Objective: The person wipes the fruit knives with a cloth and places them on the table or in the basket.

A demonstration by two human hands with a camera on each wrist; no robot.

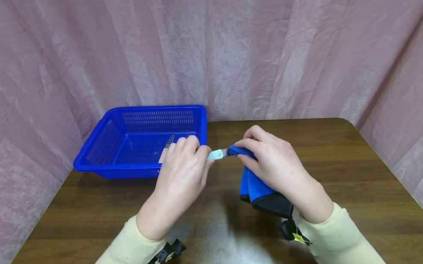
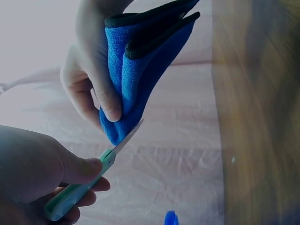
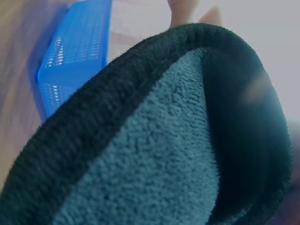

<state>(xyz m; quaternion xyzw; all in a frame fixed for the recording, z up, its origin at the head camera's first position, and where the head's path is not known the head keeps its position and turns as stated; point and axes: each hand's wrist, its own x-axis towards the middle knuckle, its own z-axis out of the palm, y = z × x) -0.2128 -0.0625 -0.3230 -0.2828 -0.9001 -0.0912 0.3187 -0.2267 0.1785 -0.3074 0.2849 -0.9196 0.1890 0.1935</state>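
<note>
My left hand (image 1: pixel 181 166) grips the pale green handle (image 2: pixel 77 190) of a small knife, thumb along its side. The knife's blade (image 2: pixel 130 136) points toward my right hand (image 1: pixel 278 161) and lies against a folded blue cloth (image 1: pixel 256 184) with dark edging. With thumb and fingers, my right hand pinches that cloth near the handle end of the blade. Part of the blade is hidden by the cloth in the head view. Folds of the cloth (image 3: pixel 150 159) fill most of the right wrist view and mostly hide the hands there.
A blue plastic basket (image 1: pixel 123 172) stands at the back left of the wooden table (image 1: pixel 339 170), just behind my left hand. Inside it lies another knife (image 1: pixel 164 153) with a pale handle, partly hidden by my hand. A pink curtain (image 1: pixel 226 48) hangs behind the table.
</note>
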